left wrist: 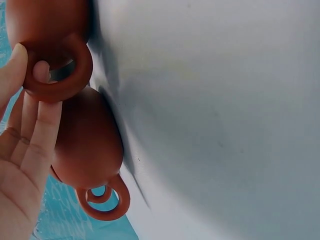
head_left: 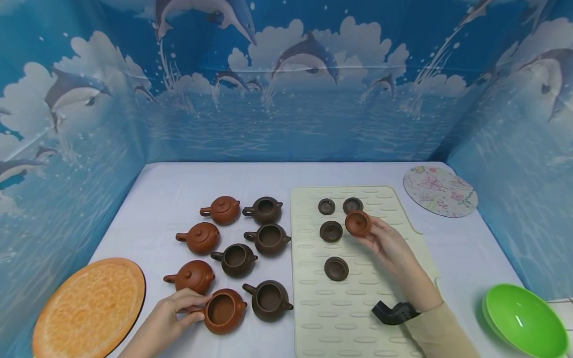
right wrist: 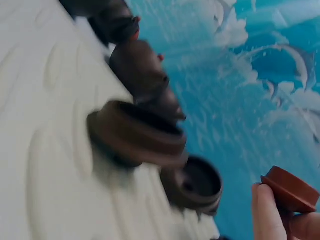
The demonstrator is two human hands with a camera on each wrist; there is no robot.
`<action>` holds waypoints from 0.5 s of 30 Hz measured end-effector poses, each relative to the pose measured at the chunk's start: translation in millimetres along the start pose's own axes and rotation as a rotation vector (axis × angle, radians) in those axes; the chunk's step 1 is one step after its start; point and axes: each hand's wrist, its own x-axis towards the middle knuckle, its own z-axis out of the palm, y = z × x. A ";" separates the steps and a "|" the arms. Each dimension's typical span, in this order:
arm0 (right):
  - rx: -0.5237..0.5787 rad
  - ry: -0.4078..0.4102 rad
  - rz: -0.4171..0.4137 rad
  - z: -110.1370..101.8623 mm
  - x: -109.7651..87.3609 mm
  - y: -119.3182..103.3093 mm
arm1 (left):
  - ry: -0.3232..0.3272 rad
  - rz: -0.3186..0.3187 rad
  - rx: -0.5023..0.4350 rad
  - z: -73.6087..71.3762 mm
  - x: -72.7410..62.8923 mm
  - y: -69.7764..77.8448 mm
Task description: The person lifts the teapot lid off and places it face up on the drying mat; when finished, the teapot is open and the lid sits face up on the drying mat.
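Note:
My left hand point(head_left: 172, 314) grips the handle of a lidless reddish-brown teapot point(head_left: 233, 322). In the left wrist view, a fingertip shows through the teapot handle point(left wrist: 82, 75). My right hand point(head_left: 389, 246) pinches a reddish-brown teapot lid point(head_left: 363, 223), held above the pale mat with its hollow underside toward the head camera. Several dark brown lids point(head_left: 331, 231) lie on the mat near that hand. Beside the held teapot sit a lidded reddish teapot point(head_left: 193, 276) and a dark lidless teapot point(head_left: 270, 304).
Two more lidded reddish teapots point(head_left: 203, 237) and several dark lidless ones point(head_left: 267, 210) stand left of the cream mat point(head_left: 313, 343). A round orange-brown board point(head_left: 91, 303) lies at left, a drawn-on disc point(head_left: 440, 191) at back right, a green bowl point(head_left: 521, 318) at front right.

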 end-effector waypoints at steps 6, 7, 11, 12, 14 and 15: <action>-0.135 0.141 0.052 -18.3 3.2 4.2 | 0.019 0.020 0.022 -0.3 -0.8 1.5; -0.238 0.174 0.056 -18.7 3.6 5.4 | 0.020 0.018 0.025 -0.4 -0.9 2.1; -0.664 0.290 0.078 -16.8 4.6 9.8 | 0.015 -0.011 0.027 -0.3 -0.8 3.8; -0.749 0.314 0.077 -16.2 4.9 10.7 | 0.015 -0.016 0.029 -0.2 -0.8 4.1; -0.902 0.349 0.070 -14.8 4.8 11.9 | 0.013 -0.021 0.033 -0.1 -0.9 4.2; -0.974 0.361 0.060 -14.2 4.9 12.4 | 0.014 -0.017 0.036 -0.2 -0.9 4.1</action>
